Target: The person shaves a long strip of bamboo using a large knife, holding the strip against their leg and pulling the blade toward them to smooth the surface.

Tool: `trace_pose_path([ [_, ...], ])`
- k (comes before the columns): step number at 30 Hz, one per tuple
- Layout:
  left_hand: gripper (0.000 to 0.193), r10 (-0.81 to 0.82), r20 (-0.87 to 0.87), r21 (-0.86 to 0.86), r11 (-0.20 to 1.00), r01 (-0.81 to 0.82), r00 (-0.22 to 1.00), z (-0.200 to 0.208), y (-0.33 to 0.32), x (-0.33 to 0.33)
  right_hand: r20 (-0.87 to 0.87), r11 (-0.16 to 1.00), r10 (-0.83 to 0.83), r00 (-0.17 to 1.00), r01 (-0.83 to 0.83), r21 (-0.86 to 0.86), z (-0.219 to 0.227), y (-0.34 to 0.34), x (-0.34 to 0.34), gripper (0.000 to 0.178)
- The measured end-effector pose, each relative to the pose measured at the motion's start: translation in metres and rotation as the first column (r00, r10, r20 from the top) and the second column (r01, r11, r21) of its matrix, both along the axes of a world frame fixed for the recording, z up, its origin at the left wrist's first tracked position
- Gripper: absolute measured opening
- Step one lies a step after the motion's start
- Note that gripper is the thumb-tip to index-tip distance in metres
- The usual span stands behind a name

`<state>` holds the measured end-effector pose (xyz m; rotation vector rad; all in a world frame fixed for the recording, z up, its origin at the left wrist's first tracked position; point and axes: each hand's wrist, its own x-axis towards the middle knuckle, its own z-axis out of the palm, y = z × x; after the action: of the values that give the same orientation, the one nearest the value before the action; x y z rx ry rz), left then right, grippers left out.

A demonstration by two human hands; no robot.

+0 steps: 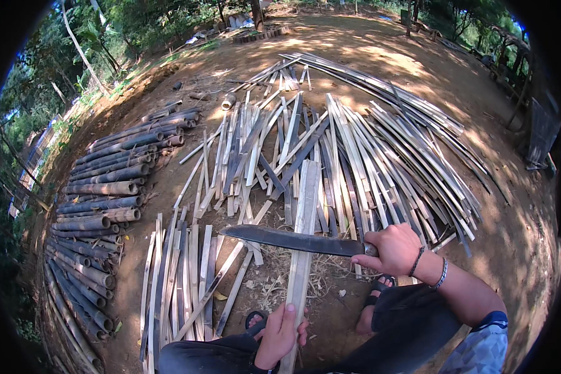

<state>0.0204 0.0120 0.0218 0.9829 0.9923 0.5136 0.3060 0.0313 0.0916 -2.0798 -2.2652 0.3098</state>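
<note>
My right hand (395, 248) is closed round the handle of a machete (287, 240), a long dark blade that points left. The blade lies across a pale split bamboo strip (304, 215), at about its middle; whether the edge bites into it I cannot tell. Down by my knees, my left hand (280, 333) grips the lower part of that strip, thumb on top and fingertips round its right side. From there the strip runs away from me, its far end over the piled strips. Pale shavings (271, 280) litter the soil beneath it.
Split bamboo strips (411, 171) fan out ahead and to the right. More strips (181, 274) lie near my left knee. Whole dark bamboo poles (106, 187) are stacked at the far left. My sandalled feet (369, 311) rest on bare dirt. Trees (149, 31) stand behind.
</note>
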Motion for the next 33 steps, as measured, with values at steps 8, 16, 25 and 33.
trace_pose_path([
  [8, 0.04, 0.027, 0.027, -0.011, 1.0, -0.027, 0.999, 0.002, -0.003, 0.0, 0.045, 0.998, 0.014, 0.999, -0.017, 0.054, 0.0, -0.001, -0.004, 0.063],
  [16, 0.039, 0.009, 0.042, -0.067, 0.998, -0.006, 0.999, -0.002, -0.001, 0.0, 0.024, 0.996, 0.026, 0.999, -0.028, 0.079, -0.003, -0.003, 0.0, 0.06],
  [25, 0.039, -0.012, 0.03, -0.06, 0.998, 0.014, 0.999, -0.004, 0.0, 0.003, 0.074, 0.998, 0.057, 0.996, -0.06, 0.038, -0.002, 0.0, 0.001, 0.061],
  [33, 0.039, -0.011, 0.034, -0.059, 0.998, 0.013, 0.999, -0.001, 0.001, 0.001, -0.02, 0.998, 0.037, 0.999, -0.036, 0.045, -0.008, -0.005, -0.002, 0.062],
])
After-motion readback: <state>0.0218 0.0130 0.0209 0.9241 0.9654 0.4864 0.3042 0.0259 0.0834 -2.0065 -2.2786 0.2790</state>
